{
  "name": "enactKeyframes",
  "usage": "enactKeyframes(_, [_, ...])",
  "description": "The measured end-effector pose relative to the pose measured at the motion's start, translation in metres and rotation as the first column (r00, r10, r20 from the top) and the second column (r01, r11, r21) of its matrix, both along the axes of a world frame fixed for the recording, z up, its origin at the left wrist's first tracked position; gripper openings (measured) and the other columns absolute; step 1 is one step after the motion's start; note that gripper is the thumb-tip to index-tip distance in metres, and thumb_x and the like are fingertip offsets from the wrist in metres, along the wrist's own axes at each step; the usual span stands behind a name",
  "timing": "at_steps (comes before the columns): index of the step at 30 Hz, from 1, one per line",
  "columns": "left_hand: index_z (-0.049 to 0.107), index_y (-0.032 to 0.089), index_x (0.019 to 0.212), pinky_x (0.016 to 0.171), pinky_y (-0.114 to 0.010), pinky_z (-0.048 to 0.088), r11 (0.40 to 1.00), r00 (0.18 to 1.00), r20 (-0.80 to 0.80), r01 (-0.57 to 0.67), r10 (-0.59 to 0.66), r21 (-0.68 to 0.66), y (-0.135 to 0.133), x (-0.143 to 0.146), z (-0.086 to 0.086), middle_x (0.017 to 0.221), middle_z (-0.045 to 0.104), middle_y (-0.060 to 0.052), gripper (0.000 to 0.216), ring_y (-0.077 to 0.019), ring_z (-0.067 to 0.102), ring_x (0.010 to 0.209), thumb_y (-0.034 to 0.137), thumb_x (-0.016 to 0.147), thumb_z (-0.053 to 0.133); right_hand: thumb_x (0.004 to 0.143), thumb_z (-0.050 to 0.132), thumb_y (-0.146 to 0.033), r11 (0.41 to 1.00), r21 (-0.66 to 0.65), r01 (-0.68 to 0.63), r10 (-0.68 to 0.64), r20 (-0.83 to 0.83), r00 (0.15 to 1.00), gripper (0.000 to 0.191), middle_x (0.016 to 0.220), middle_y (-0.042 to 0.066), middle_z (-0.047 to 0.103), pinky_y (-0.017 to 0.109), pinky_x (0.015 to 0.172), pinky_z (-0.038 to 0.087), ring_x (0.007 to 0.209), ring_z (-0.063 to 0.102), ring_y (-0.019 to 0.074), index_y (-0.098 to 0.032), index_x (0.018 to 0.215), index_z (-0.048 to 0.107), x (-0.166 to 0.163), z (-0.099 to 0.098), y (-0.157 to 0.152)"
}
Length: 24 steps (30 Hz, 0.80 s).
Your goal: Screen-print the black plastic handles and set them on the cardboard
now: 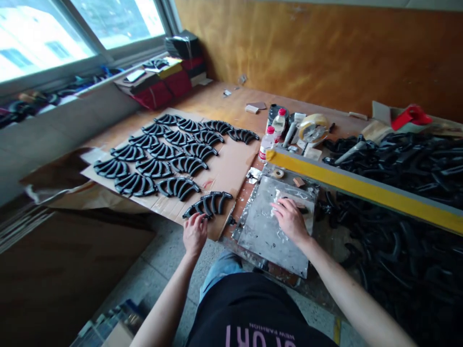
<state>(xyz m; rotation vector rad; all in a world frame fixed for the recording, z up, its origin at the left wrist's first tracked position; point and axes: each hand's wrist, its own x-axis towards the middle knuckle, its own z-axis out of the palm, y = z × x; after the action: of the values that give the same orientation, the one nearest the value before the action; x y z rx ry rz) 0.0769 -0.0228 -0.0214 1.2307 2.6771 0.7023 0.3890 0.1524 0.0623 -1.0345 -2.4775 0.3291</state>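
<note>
My left hand [195, 234] is at the near end of a short row of black curved plastic handles [215, 202] on a cardboard sheet [231, 166]. Its fingers are bent together on the end handle, partly hiding it. Farther back on the cardboard, several more such handles [135, 184] lie in fanned rows. My right hand [291, 220] hovers over a grey metal plate [258, 231], fingers slightly apart, with nothing visible in them. White smears mark the plate by its fingertips, and a small dark block [302, 208] lies just beyond the hand.
Two red-capped bottles [266, 143], tape rolls [313, 127] and a small ring [278, 173] stand beyond the plate. A yellow-faced board [361, 185] crosses the right side, with heaps of black parts [408, 154] around it. Red boxes [154, 94] sit by the window.
</note>
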Motion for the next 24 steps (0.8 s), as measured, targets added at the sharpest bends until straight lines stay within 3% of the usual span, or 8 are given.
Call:
enactKeyframes(3, [0.067, 0.022, 0.116, 0.100, -0.042, 0.041, 0.985, 0.969, -0.173, 0.171, -0.174, -0.030, 0.004, -0.003, -0.005, 0.128, 0.062, -0.012, 0.036, -0.0267, 0.057, 0.111, 0.038, 0.093, 0.045, 0.094, 0.052, -0.022, 0.973, -0.179, -0.146, 0.148, -0.001, 0.989, 0.023, 0.106, 0.007, 0.064, 0.033, 0.096, 0.045, 0.102, 0.057, 0.0203, -0.021, 0.110, 0.069, -0.081, 0.001, -0.018])
enactKeyframes(5, [0.065, 0.022, 0.121, 0.096, -0.040, 0.044, 0.973, 0.954, -0.191, 0.222, -0.231, -0.068, 0.006, -0.007, -0.004, 0.129, 0.062, -0.011, 0.037, -0.0261, 0.057, 0.109, 0.037, 0.094, 0.044, 0.095, 0.051, -0.023, 0.940, -0.287, -0.183, 0.207, 0.054, 0.977, 0.024, 0.110, 0.006, 0.064, 0.030, 0.095, 0.045, 0.103, 0.058, 0.0187, -0.023, 0.112, 0.068, -0.137, -0.004, -0.027])
enactKeyframes(8, [0.057, 0.024, 0.132, 0.090, -0.037, 0.047, 0.951, 0.941, -0.159, 0.280, -0.299, -0.129, 0.010, -0.017, 0.001, 0.128, 0.063, -0.009, 0.042, -0.0246, 0.058, 0.103, 0.036, 0.094, 0.045, 0.096, 0.047, -0.028, 0.912, -0.379, -0.156, 0.255, 0.226, 0.940, 0.031, 0.117, 0.006, 0.062, 0.031, 0.090, 0.047, 0.102, 0.061, 0.0184, -0.027, 0.124, 0.061, -0.207, -0.016, -0.035])
enactKeyframes(10, [0.050, 0.026, 0.139, 0.087, -0.037, 0.047, 0.940, 0.937, -0.132, 0.303, -0.324, -0.156, 0.012, -0.023, 0.005, 0.126, 0.064, -0.008, 0.046, -0.0239, 0.058, 0.099, 0.036, 0.094, 0.044, 0.097, 0.045, -0.035, 0.912, -0.398, -0.102, 0.257, 0.358, 0.898, 0.035, 0.118, 0.006, 0.061, 0.032, 0.083, 0.049, 0.097, 0.063, 0.0197, -0.030, 0.130, 0.056, -0.236, -0.024, -0.037])
enactKeyframes(14, [0.042, 0.026, 0.145, 0.081, -0.036, 0.048, 0.936, 0.944, -0.088, 0.298, -0.319, -0.189, 0.014, -0.030, 0.009, 0.125, 0.064, -0.008, 0.051, -0.0242, 0.057, 0.098, 0.037, 0.096, 0.040, 0.097, 0.042, -0.041, 0.931, -0.364, -0.033, 0.224, 0.496, 0.839, 0.031, 0.114, 0.007, 0.062, 0.033, 0.077, 0.049, 0.095, 0.062, 0.0218, -0.028, 0.116, 0.063, -0.255, -0.033, -0.037])
enactKeyframes(20, [0.043, 0.025, 0.145, 0.078, -0.037, 0.046, 0.935, 0.951, -0.046, 0.291, -0.306, -0.204, 0.017, -0.033, 0.013, 0.125, 0.064, -0.009, 0.051, -0.0249, 0.057, 0.099, 0.040, 0.097, 0.037, 0.097, 0.043, -0.040, 0.940, -0.340, -0.015, 0.201, 0.519, 0.831, 0.029, 0.105, 0.005, 0.065, 0.030, 0.076, 0.047, 0.094, 0.059, 0.0207, -0.027, 0.105, 0.068, -0.241, -0.034, -0.034])
enactKeyframes(24, [0.044, 0.025, 0.144, 0.077, -0.038, 0.045, 0.935, 0.952, -0.047, 0.287, -0.302, -0.208, 0.020, -0.035, 0.015, 0.127, 0.063, -0.009, 0.050, -0.0256, 0.056, 0.098, 0.041, 0.096, 0.037, 0.098, 0.042, -0.036, 0.920, -0.383, -0.085, 0.273, 0.468, 0.840, 0.030, 0.104, 0.005, 0.067, 0.031, 0.082, 0.046, 0.096, 0.057, 0.0205, -0.027, 0.106, 0.070, -0.246, -0.036, -0.034])
